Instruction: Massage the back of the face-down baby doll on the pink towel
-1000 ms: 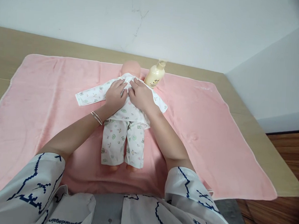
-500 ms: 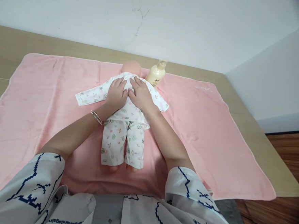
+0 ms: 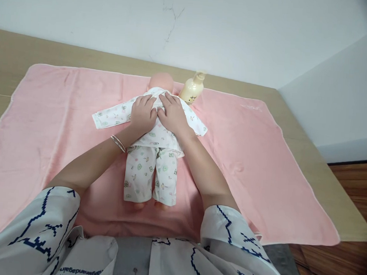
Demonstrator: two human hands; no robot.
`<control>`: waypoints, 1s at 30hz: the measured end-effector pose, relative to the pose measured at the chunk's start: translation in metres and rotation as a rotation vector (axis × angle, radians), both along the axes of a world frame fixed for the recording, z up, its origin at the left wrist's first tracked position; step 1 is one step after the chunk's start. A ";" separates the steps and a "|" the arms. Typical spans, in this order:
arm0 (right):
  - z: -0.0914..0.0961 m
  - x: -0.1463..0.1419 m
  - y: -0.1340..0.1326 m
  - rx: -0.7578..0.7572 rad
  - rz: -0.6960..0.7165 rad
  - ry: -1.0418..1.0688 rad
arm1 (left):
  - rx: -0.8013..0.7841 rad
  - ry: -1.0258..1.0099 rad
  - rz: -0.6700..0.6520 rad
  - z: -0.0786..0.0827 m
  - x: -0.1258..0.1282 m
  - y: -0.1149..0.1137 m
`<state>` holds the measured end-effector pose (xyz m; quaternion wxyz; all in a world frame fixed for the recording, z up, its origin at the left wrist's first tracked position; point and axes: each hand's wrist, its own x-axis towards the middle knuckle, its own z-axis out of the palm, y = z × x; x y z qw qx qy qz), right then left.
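A baby doll [image 3: 151,173] in a white patterned top and trousers lies face down, its head at the far side and its feet towards me. Its arms spread out to both sides in long sleeves. My left hand [image 3: 143,114] lies flat on the left of its upper back, fingers stretched towards the head. On the right of the back rests my right hand [image 3: 173,115], also flat and open. The two thumbs almost meet over the middle. A cream pump bottle [image 3: 192,90] stands beside the doll's head, to the right.
Under the doll a pink blanket [image 3: 250,171] spreads over a light wooden table [image 3: 335,207]. Behind the table rises a white wall [image 3: 109,23] with a thin crack. A dark reddish-brown wooden surface [image 3: 347,266] shows at the lower right.
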<state>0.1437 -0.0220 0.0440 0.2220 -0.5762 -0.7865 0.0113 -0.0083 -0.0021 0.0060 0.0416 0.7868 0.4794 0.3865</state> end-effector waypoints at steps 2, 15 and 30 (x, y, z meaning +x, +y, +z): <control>0.000 0.003 0.001 0.000 0.019 -0.001 | -0.028 -0.014 -0.020 0.000 0.000 0.002; 0.007 -0.014 -0.017 -0.035 -0.119 -0.057 | -0.021 -0.049 -0.026 -0.002 -0.003 -0.001; -0.003 -0.003 -0.002 -0.120 -0.059 0.037 | -0.107 -0.110 -0.095 -0.015 -0.003 0.014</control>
